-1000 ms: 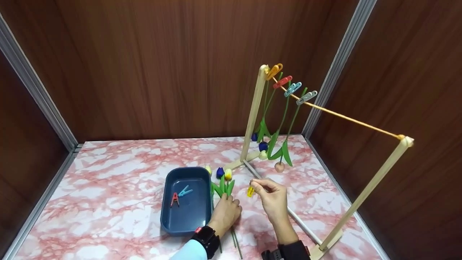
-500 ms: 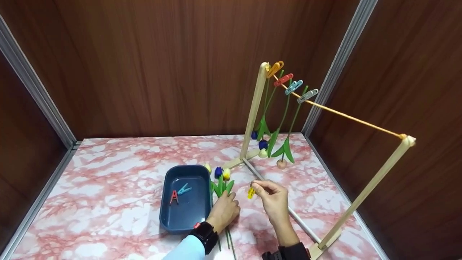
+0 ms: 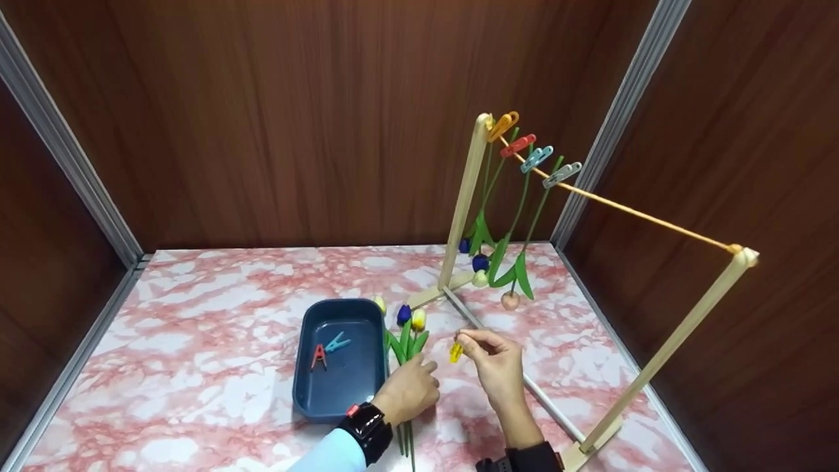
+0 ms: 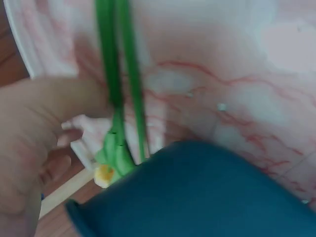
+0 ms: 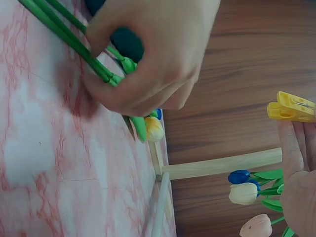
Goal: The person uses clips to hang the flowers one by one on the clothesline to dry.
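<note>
My left hand [image 3: 408, 391] bends over several tulips lying on the table; its thumb and fingers curl about their green stems [image 5: 69, 42]. Beyond that hand lie a blue tulip head [image 3: 404, 315] and a yellow-white one [image 3: 418, 320], with green leaves. In the left wrist view, one finger touches a stem [image 4: 109, 59]; its grip there is blurred. To the right, my right hand [image 3: 496, 359] pinches a yellow clothespin [image 3: 456, 352] above the table. The right wrist view shows this clothespin [image 5: 292, 107] at the fingertips.
A dark blue bin [image 3: 339, 387] holds a red clothespin [image 3: 318, 357] and a light blue clothespin [image 3: 338, 342]. On the right stands a wooden frame [image 3: 675, 344] with an orange cord [image 3: 645, 216]. Tulips hang head-down from the cord by clothespins, including a grey one [image 3: 562, 174].
The tulip stems under my left hand have shifted and now lie closer together. My left fingers have moved over them. The right hand stays nearly still with the yellow clothespin.
</note>
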Tool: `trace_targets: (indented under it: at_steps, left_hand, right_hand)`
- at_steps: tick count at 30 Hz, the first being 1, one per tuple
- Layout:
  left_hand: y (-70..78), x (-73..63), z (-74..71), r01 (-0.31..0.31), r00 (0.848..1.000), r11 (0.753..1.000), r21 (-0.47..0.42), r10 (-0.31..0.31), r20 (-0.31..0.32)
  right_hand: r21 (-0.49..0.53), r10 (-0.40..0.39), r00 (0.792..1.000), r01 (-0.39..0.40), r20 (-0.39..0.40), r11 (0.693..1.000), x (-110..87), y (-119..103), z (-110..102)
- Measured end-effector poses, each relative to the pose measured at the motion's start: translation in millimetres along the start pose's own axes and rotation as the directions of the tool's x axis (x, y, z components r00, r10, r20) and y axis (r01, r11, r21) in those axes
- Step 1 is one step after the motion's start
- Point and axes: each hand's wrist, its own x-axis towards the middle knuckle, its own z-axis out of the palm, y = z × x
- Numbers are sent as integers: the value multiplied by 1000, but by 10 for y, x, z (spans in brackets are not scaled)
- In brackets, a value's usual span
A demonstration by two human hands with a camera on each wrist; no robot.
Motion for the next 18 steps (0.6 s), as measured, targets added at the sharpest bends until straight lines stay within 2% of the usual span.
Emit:
trace_targets:
  at_steps: [4, 9, 14, 18]
  left_hand:
    - [2, -29, -45, -17, 999, 999, -34, 18, 28]
    - [-4, -22, -64, 39, 995, 997, -71, -33, 89]
    - [-22, -31, -39, 93, 994, 991, -92, -87, 71]
    - [-2, -18, 1, 104, 994, 989, -108, -101, 33]
  right_hand:
    - [9, 8, 1000, -8, 6, 1000, -6, 2, 33]
    - [23, 12, 1000, -12, 15, 1000, -13, 9, 42]
    - [20, 17, 1000, -17, 16, 1000, -22, 26, 36]
    - [15, 13, 1000, -14, 19, 1000, -28, 40, 35]
